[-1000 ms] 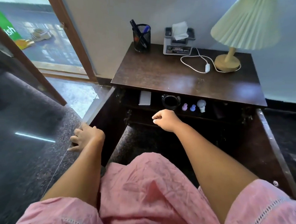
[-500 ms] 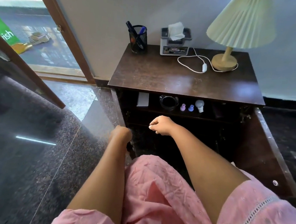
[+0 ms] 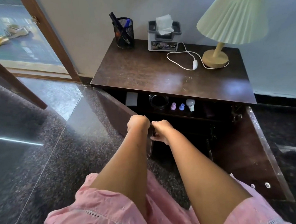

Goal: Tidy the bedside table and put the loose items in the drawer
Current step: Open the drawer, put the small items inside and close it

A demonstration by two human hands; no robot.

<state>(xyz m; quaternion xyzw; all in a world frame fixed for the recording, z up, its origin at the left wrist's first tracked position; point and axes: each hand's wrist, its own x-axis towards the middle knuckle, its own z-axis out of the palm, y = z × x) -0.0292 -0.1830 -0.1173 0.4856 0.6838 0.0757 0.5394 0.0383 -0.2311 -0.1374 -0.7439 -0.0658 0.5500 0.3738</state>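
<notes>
The fingers point(image 3: 154, 138) of the right hand point(image 3: 160, 130) clasp the free edge of the left door point(image 3: 119, 113), thumb above them; the left hand point(image 3: 138, 124) sits just beside it at the same door's upper corner, its fingers folded under and hidden, so I cannot tell whether they grasp anything; the left door stands half swung, the right door point(image 3: 256, 154) wide open. Beyond the hands, on the inner shelf point(image 3: 204, 116) under the counter point(image 3: 155, 77), the loose items lie in a row: a white card point(image 3: 131, 98), a black jar point(image 3: 158, 102), a lilac piece point(image 3: 173, 106), a blue piece point(image 3: 181, 107) and a white bulb point(image 3: 190, 104). On the counter's far edge stand a mesh pen holder point(image 3: 124, 33), a tissue box point(image 3: 163, 41) and a lamp point(image 3: 218, 52); its white cord point(image 3: 175, 61) loops between the last two.
</notes>
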